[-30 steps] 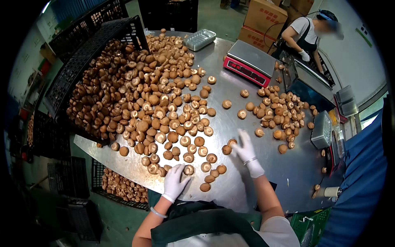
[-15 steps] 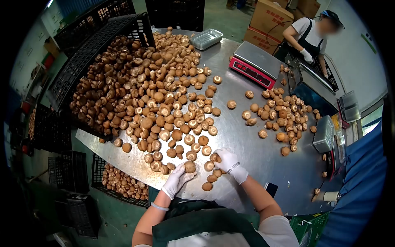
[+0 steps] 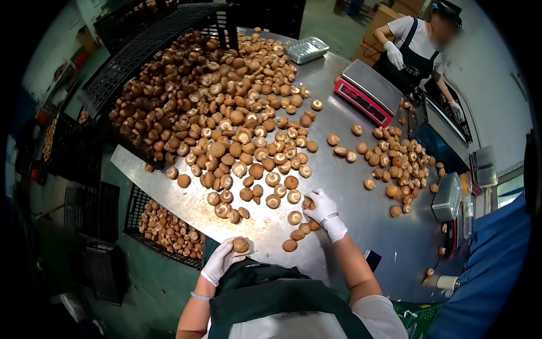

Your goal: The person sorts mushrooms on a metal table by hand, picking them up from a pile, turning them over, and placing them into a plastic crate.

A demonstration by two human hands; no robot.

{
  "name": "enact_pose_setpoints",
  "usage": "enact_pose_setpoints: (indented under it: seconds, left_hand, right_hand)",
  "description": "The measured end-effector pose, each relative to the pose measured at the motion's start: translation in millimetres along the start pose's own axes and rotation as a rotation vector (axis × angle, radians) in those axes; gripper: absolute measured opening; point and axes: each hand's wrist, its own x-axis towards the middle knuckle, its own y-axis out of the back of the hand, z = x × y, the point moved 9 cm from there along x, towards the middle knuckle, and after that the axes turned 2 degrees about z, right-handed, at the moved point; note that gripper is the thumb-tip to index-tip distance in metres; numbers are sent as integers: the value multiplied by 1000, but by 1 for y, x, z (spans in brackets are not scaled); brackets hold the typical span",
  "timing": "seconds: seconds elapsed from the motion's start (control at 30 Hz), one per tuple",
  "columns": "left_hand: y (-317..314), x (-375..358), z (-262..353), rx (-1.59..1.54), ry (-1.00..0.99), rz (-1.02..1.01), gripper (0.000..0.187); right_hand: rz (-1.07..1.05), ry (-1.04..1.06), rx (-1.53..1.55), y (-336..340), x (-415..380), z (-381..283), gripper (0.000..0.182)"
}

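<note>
My left hand (image 3: 222, 260), in a white glove, holds a brown mushroom (image 3: 240, 244) at the table's near edge. To the right, my gloved right hand (image 3: 323, 207) is closed on another mushroom (image 3: 308, 204) just above the metal surface. A few loose mushrooms (image 3: 297, 234) lie below and left of my right hand. Beyond both hands spreads a large heap of mushrooms (image 3: 217, 150), which spills from a tipped black crate (image 3: 152, 42) at the upper left.
A red scale (image 3: 364, 101) stands at the back, beside a clear tray (image 3: 306, 50). More mushrooms (image 3: 398, 164) lie on the right. A crate of mushrooms (image 3: 169, 229) sits below the table's left edge. A co-worker (image 3: 415, 51) stands at the upper right.
My left hand has moved left and down with its mushroom, to the table's near edge. My right hand has shifted slightly right and up. The camera view has shifted a little.
</note>
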Motion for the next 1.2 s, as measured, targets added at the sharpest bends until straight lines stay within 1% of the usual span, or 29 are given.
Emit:
enact_pose_setpoints:
  seconds: [0.1,0.13,0.2,0.23,0.27,0.3,0.33,0.37,0.4,0.47,0.53,0.57,0.6,0.67,0.7,0.73,0.77,0.8,0.83,0.87,0.9,0.93,0.97,1.0,1.07,1.1,1.13,1.17,1.2]
  left_hand:
    - [23,-14,-3,-5,-53,43,42]
    - [32,-17,-4,-8,-82,72,43]
    - [54,-26,2,-84,-167,144,44]
    - [71,-33,10,-133,-235,200,45]
    - [90,-40,19,-179,-302,254,46]
    - [112,-48,34,-231,-417,324,46]
    - [134,-57,52,-283,-532,394,46]
    - [159,-71,69,-237,-631,560,47]
    - [185,-89,86,-189,-732,727,47]
    - [252,-131,101,11,-843,1094,46]
    - [230,-152,134,135,-927,1144,46]
    - [211,-153,143,166,-929,1124,43]
    - [194,-148,147,161,-933,1122,43]
    - [162,-125,152,346,-861,1106,40]
    - [152,-107,153,420,-832,1111,38]
    - [143,-85,160,724,-821,1090,38]
    - [130,-62,163,712,-812,1032,40]
    - [111,-37,167,700,-806,973,41]
    - [104,-12,166,658,-777,934,42]
    - [77,4,177,801,-858,914,41]
    - [55,27,184,844,-898,789,40]
    - [34,41,193,1247,-954,886,42]
    - [27,64,194,1320,-913,848,46]
    - [18,79,199,1377,-907,863,49]
    - [6,96,215,1403,-961,913,50]
    - [20,111,217,1315,-936,929,50]
    - [27,117,216,1308,-929,942,50]
    - [34,127,212,1316,-861,927,49]
    - [39,135,207,1322,-794,909,49]
  right_hand:
    - [6,-116,50,1,6,16,40]
    - [8,-96,52,2,6,11,40]
    - [-12,-183,499,0,4,9,43]
    - [-78,-181,736,2,6,-21,41]
    - [-120,-157,854,-6,7,-47,40]
    - [-436,-441,1155,-37,-1,-74,43]
    - [-445,-437,1298,-44,0,-115,51]
    - [-402,-194,1248,-48,6,-154,63]
    - [-481,-226,1244,-62,-1,-186,74]
    - [-548,-31,1451,-70,-6,-242,75]
    - [-443,390,1121,-60,-3,-250,69]
    - [-470,344,963,-63,-1,-237,60]
    - [-444,319,993,-75,5,-216,54]
    - [-343,170,867,-96,24,-158,52]
    - [-301,153,835,-79,35,-147,51]
    - [-258,132,807,-62,48,-138,50]
    - [-157,181,657,-44,63,-138,51]
    - [-96,238,696,-33,78,-144,54]
    - [-90,294,620,-28,95,-154,55]
    - [-80,357,544,-23,113,-166,57]
    - [-91,374,412,-27,132,-177,59]
    - [-79,417,289,-34,152,-189,62]
    - [-47,472,154,-41,171,-201,64]
    - [-20,518,21,-48,185,-213,66]
    - [-56,485,-123,-66,213,-220,68]
    - [-108,463,-245,-75,223,-218,70]
    - [-161,439,-367,-83,230,-212,72]
    - [-212,453,-405,-89,233,-209,74]
    - [-241,508,-409,-89,229,-211,72]
